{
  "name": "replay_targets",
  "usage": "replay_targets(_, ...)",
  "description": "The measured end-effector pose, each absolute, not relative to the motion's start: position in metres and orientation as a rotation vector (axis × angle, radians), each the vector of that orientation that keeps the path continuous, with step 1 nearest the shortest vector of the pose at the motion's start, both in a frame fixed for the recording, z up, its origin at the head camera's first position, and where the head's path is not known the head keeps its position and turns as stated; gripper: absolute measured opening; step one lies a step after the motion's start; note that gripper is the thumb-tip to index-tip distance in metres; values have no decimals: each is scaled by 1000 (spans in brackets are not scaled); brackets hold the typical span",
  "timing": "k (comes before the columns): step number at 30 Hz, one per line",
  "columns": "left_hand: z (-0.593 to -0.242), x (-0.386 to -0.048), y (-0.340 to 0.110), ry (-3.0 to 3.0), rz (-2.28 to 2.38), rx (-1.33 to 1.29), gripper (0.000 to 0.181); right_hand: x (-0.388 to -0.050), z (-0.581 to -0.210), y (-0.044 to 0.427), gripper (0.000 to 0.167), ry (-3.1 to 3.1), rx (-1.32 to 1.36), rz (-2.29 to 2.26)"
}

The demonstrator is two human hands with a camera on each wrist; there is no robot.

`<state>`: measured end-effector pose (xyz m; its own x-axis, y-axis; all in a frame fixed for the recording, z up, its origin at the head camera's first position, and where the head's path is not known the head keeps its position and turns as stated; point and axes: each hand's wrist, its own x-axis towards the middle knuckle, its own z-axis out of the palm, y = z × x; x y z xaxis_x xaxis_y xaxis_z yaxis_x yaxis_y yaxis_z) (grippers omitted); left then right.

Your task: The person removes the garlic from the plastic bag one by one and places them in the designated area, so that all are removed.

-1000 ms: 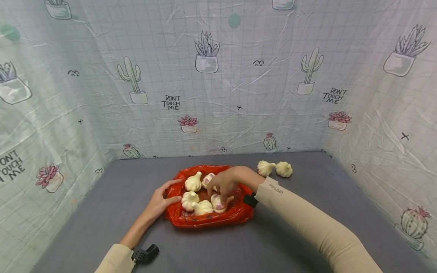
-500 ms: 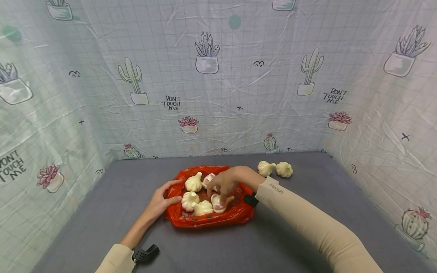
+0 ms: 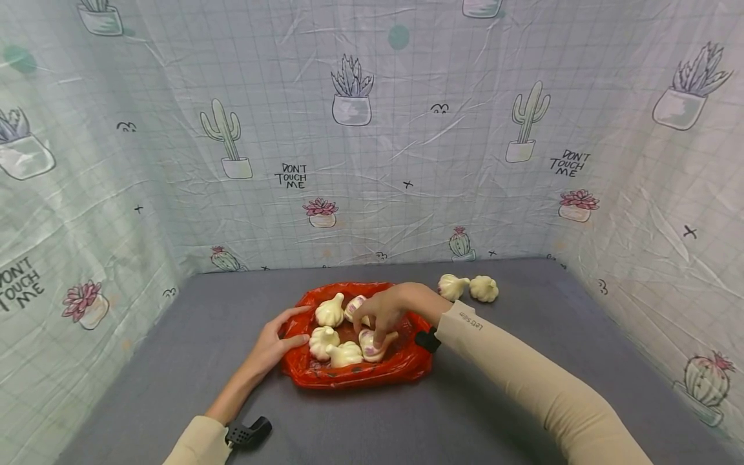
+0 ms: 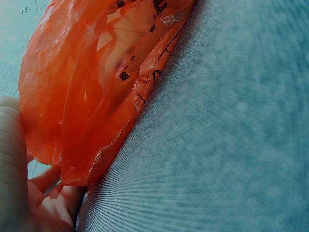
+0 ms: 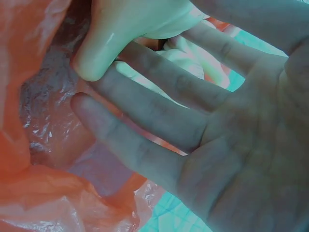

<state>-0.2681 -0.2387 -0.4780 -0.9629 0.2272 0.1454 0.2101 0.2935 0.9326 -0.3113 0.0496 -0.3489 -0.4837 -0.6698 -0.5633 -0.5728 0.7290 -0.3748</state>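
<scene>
In the head view, a red plastic bag with black print stands wide open on the table, holding several garlic bulbs. My left hand grips the bag's left rim with thumb and fingers spread along it; the left wrist view shows the red plastic between them. My right hand reaches into the bag's right part and pinches a purple-streaked garlic bulb, its stem pointing right. Up close, the bulb's pale stem lies by the fingertips. Another purple-marked bulb sits behind, partly hidden by that hand.
Inside the bag, plain cream bulbs lie at the left, among them a garlic bulb with its stem up. Outside, two garlic bulbs, a left one and a right one, rest on the grey table. A patterned curtain encloses the back and sides.
</scene>
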Motion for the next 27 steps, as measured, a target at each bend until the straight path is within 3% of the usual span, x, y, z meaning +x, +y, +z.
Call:
replay_targets(11,-477,-267,-239,2514,1813,429,56,-315,-350,54,29,2193,-995,-158)
replay_targets(23,-477,-267,-238,2512,1821,421,56,-313,-349,61,51,2229,-878,-248)
replay_targets(27,-477,-267,-238,2512,1814,417,56,-315,-350,64,51,2279,-943,-211)
